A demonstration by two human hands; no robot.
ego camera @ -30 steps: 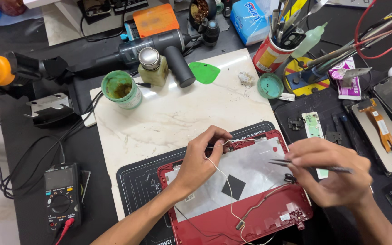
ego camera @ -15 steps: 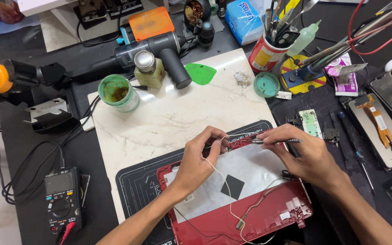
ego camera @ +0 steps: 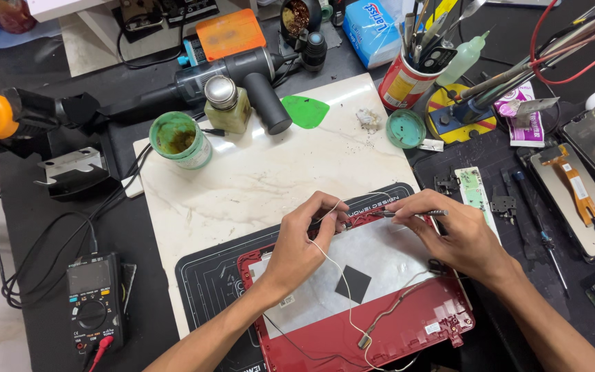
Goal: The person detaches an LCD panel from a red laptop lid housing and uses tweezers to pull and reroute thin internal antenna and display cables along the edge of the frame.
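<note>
Red lid [ego camera: 408,324] lies near-centre on a black mat [ego camera: 208,289], mat overlapping a marble slab [ego camera: 263,172]; lid's far edge sits right under both hands. Bare slab far of the hands is the only open room. Left is hemmed by a multimeter [ego camera: 93,303] and cables, right by screwdrivers and a phone panel [ego camera: 587,186], and the far edge is crowded with a green cup [ego camera: 179,141], a small bottle [ego camera: 226,105] and a tool can [ego camera: 405,83]. Left hand [ego camera: 301,248] pinches a white wire [ego camera: 342,289] at the lid's far edge, fingers closed on it; the wire trails near across the silver sheet [ego camera: 366,269]. Right hand [ego camera: 459,234] grips tweezers [ego camera: 408,213], tips pointing left, almost meeting the left fingers. Versus a second ago: right hand moved far and left, from off the lid's right edge to the far edge; hands now close together. Left hand barely shifted.
</note>
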